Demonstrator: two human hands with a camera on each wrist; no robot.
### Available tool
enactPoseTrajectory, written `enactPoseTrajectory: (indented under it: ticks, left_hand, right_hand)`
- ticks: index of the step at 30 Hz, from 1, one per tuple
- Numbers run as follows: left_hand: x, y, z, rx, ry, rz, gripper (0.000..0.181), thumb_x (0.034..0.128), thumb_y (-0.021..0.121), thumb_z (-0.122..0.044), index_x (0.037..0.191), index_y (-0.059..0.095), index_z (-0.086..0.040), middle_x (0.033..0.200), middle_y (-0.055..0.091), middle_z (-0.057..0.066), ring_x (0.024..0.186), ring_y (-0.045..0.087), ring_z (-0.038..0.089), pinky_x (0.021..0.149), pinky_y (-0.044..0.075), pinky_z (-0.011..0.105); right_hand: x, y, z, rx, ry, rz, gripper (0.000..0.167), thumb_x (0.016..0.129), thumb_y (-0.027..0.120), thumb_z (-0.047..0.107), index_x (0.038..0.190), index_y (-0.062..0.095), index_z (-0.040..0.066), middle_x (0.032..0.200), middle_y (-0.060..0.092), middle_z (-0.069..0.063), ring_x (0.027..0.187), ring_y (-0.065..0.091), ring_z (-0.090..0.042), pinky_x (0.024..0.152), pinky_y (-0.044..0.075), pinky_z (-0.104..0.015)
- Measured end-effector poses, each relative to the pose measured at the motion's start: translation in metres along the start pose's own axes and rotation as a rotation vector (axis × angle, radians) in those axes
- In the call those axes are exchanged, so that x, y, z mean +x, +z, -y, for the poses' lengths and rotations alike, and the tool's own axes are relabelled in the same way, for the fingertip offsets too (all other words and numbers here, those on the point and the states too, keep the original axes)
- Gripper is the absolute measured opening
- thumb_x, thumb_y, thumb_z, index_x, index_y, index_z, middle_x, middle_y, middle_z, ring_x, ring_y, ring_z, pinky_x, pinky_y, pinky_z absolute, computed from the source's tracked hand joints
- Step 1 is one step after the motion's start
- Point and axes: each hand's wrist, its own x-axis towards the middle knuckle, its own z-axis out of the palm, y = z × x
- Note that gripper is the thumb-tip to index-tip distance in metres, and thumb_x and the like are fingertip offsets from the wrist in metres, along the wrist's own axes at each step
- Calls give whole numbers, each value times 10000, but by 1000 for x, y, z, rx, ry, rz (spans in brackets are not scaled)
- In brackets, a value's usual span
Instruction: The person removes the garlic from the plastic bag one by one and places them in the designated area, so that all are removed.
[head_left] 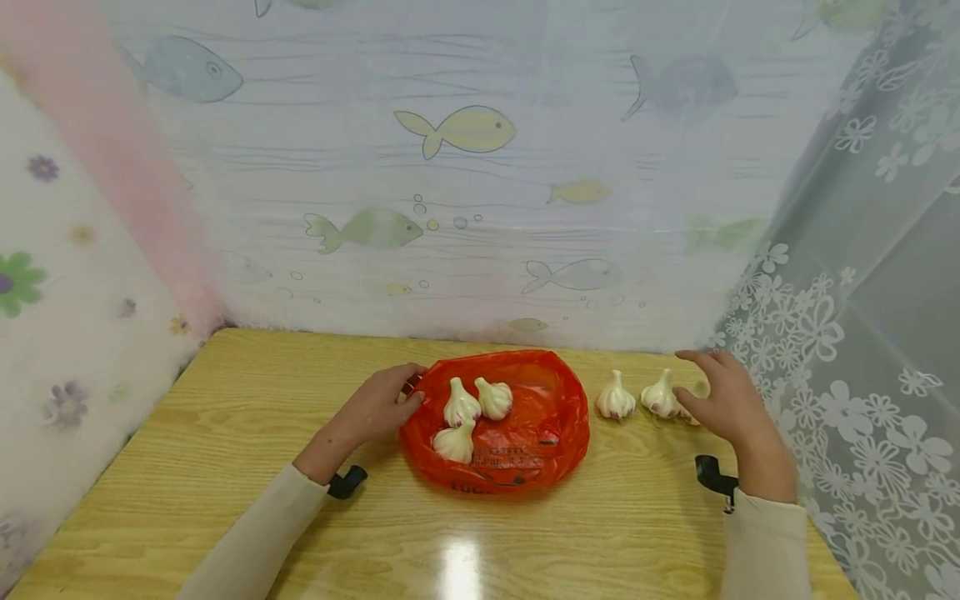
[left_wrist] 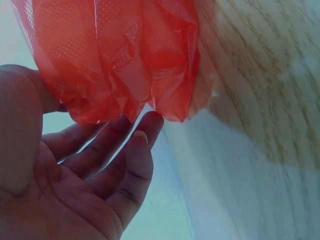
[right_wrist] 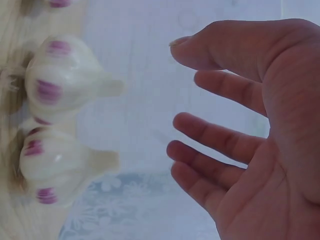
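The red plastic bag (head_left: 576, 417) sits mid-desk (head_left: 585, 533), its mouth spread wide, which probably keeps it easy to reach into. Inside, three garlic bulbs (head_left: 461, 405) lie together on the left. The left hand (head_left: 375, 408) touches the bag's left edge, thumb and fingers apart, perhaps to steady the thin plastic. More bulbs (head_left: 617, 398) stand in a row to the right, necks up, which should make them easy to pinch. Over the row's right end the right hand (head_left: 726, 402) hovers with spread fingers, holding nothing.
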Motion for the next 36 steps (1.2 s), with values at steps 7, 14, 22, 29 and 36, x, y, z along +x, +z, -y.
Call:
enactPoseTrajectory:
  ticks: [7,14,22,29,36]
  left_hand:
    - [0,0,0,-1,0,-1,365,1047,635,-138,1397,620,-35,1223,717,80,1092,683,250,887,625,391]
    - [0,0,1,6,4,-6,358,1046,639,-140,1388,625,-36,1212,719,76,1086,683,247,889,624,394]
    - [0,0,0,10,2,-2,361,1046,643,-142,1390,622,-37,1211,720,75,1087,683,246,903,622,403]
    - [0,-1,-1,12,3,-1,364,1046,645,-146,1393,621,-39,1203,723,72,1086,687,246,904,622,409]
    - [0,-2,-2,22,2,-5,371,1044,649,-147,1395,618,-30,1210,725,84,1095,690,256,915,620,423]
  right_hand:
    - [2,-2,12,7,-48,-53,513,941,756,40,1412,579,-57,1348,514,-351,1229,482,-576,957,414,-762]
    - [5,-3,31,24,-123,-101,496,927,766,24,1394,610,-34,1328,545,-326,1218,504,-554,930,438,-742]
    - [12,4,55,27,-205,-101,519,902,769,-32,1399,617,-12,1308,571,-277,1195,545,-512,930,481,-698]
    - [15,8,71,39,-263,-113,535,886,796,-22,1394,631,13,1310,588,-242,1178,571,-464,920,509,-666]
    - [19,15,91,31,-329,-143,509,883,799,-26,1369,652,10,1302,604,-219,1168,586,-436,946,524,-629]
